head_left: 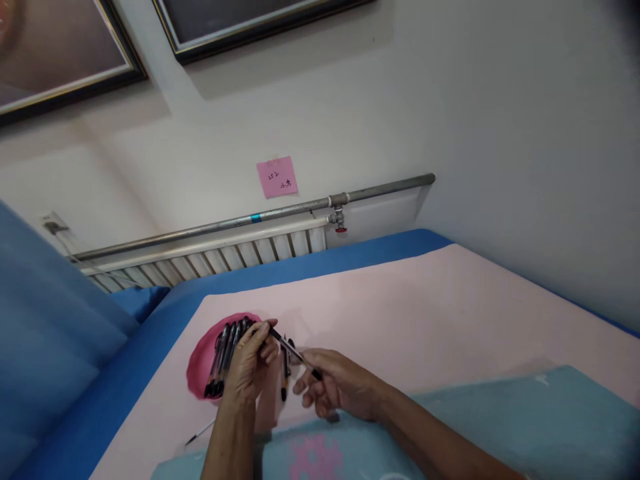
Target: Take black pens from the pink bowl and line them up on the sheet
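Observation:
A gel pen [290, 348] with a clear barrel and black ends slants between my two hands. Its upper black end is pinched in the fingers of my left hand [251, 363]. Near the lower black end, my right hand [337, 381] grips it between thumb and fingers. Behind my left wrist, a pink scalloped dish [199, 365] holds several black-capped pens [226, 357]. Dark pen parts [285, 377] lie on the pink sheet between my hands, partly hidden. A thin white refill with a dark tip [200, 432] lies left of my left forearm.
A pink sheet [390, 313] covers the blue surface [350, 257]. Blue-green cloth [480, 420] lies along the near side. Behind are a white radiator [235, 257], a metal pipe [210, 230] and a valve [340, 219]. A blue curtain [45, 333] hangs at left.

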### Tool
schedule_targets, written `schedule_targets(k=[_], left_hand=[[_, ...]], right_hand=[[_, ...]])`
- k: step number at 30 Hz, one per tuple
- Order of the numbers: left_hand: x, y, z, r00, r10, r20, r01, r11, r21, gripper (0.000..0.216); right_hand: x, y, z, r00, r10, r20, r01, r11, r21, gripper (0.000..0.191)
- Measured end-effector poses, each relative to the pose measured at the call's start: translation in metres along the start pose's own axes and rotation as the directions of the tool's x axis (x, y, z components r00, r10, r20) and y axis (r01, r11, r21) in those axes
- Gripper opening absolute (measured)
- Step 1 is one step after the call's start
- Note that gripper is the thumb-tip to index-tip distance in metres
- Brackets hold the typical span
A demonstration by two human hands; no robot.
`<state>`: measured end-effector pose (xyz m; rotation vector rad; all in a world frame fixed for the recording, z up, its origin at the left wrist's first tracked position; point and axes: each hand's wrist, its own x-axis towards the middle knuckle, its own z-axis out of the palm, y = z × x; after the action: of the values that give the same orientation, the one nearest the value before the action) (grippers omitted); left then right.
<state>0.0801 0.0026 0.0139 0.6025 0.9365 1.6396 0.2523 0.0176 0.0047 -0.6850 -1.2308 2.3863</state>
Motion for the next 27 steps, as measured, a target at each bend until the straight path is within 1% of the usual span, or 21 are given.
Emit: schedule_targets(k=[1,2,3,5,6,7,8,10,11,12,13,15,16,17,18,20,21,22,23,25,27], left_hand=[[-0.0005,0.0004,0.0005,1.000,0.000,0.002,0.000,1.000,-0.002,0.028],[-0.0010,0.0007,0.0010,1.000,0.000,0.006,0.000,1.000,-0.004,0.028],[-0.0013,0.0009,0.0013,1.000,0.001,0.009,-0.001,1.000,-0.007,0.027],[-0.0015,0.0010,0.0014,1.000,0.005,0.013,-0.005,1.000,-0.017,0.026],[-0.0015,0.0009,0.0014,1.000,0.005,0.016,-0.004,1.000,-0.020,0.026],[-0.0016,0.0008,0.0013,1.000,0.001,0.018,-0.001,1.000,-0.019,0.025],[-0.0016,0.0007,0.0012,1.000,0.001,0.019,0.000,1.000,-0.015,0.025],[-0.0020,0.0005,0.0012,1.000,-0.001,0.022,0.002,1.000,-0.009,0.024],[-0.0023,0.0005,0.0013,1.000,-0.005,0.024,0.005,1.000,-0.006,0.024],[-0.0026,0.0005,0.0015,1.000,-0.007,0.027,0.007,1.000,-0.003,0.024],[-0.0028,0.0005,0.0017,1.000,-0.007,0.029,0.008,1.000,-0.003,0.023],[-0.0030,0.0002,0.0021,0.999,-0.010,0.031,0.010,1.000,-0.010,0.023],[-0.0028,-0.0001,0.0021,1.000,-0.009,0.029,0.009,1.000,-0.015,0.023],[-0.0025,-0.0004,0.0021,1.000,-0.008,0.027,0.008,1.000,-0.018,0.023],[-0.0022,-0.0008,0.0020,1.000,-0.008,0.025,0.008,1.000,-0.017,0.023],[-0.0014,-0.0016,0.0013,1.000,-0.006,0.030,0.007,1.000,-0.006,0.023],[-0.0011,-0.0019,0.0008,0.999,-0.004,0.035,0.004,1.000,0.000,0.023],[-0.0009,-0.0022,0.0001,0.999,-0.001,0.040,0.001,1.000,0.004,0.023],[-0.0007,-0.0024,-0.0007,0.999,0.000,0.045,0.000,1.000,0.005,0.023],[-0.0005,-0.0027,-0.0023,0.999,0.004,0.050,-0.004,1.000,0.005,0.023],[-0.0002,-0.0028,-0.0033,0.999,0.011,0.048,-0.012,1.000,0.005,0.023]], right_hand=[[-0.0002,0.0003,0.0016,0.999,0.032,0.007,-0.032,0.999,0.010,0.038],[-0.0002,0.0005,0.0028,0.999,0.036,-0.009,-0.035,0.999,0.014,0.038],[-0.0001,0.0007,0.0035,0.999,0.012,-0.040,-0.012,1.000,0.012,0.034],[0.0003,0.0005,0.0041,0.989,-0.090,-0.114,0.091,0.996,0.011,0.023],[0.0004,0.0000,0.0040,0.984,-0.125,-0.131,0.129,0.991,0.023,0.023],[0.0003,-0.0006,0.0038,0.984,-0.129,-0.126,0.136,0.990,0.048,0.025],[0.0001,-0.0013,0.0035,0.990,-0.099,-0.103,0.108,0.991,0.083,0.027],[-0.0004,-0.0028,0.0033,0.999,0.019,-0.038,-0.014,0.989,0.147,0.032],[-0.0004,-0.0034,0.0033,0.997,0.069,-0.021,-0.065,0.985,0.161,0.034],[-0.0004,-0.0037,0.0035,0.996,0.088,-0.028,-0.082,0.984,0.159,0.033],[-0.0001,-0.0038,0.0038,0.996,0.074,-0.055,-0.066,0.987,0.146,0.029],[0.0006,-0.0035,0.0045,0.990,-0.037,-0.133,0.053,0.992,0.116,0.019],[0.0010,-0.0034,0.0047,0.983,-0.098,-0.156,0.117,0.987,0.112,0.019],[0.0012,-0.0033,0.0049,0.979,-0.128,-0.161,0.149,0.981,0.123,0.022],[0.0012,-0.0033,0.0048,0.982,-0.116,-0.149,0.137,0.980,0.146,0.025],[0.0009,-0.0038,0.0045,0.996,0.003,-0.090,0.014,0.981,0.193,0.030],[0.0007,-0.0041,0.0042,0.995,0.070,-0.068,-0.055,0.979,0.196,0.032],[0.0004,-0.0044,0.0041,0.992,0.109,-0.064,-0.095,0.977,0.189,0.032],[0.0002,-0.0048,0.0039,0.991,0.108,-0.078,-0.093,0.979,0.179,0.028],[-0.0003,-0.0053,0.0040,0.992,0.043,-0.118,-0.022,0.984,0.177,0.018],[-0.0005,-0.0056,0.0042,0.993,0.022,-0.113,0.004,0.975,0.222,0.019]])
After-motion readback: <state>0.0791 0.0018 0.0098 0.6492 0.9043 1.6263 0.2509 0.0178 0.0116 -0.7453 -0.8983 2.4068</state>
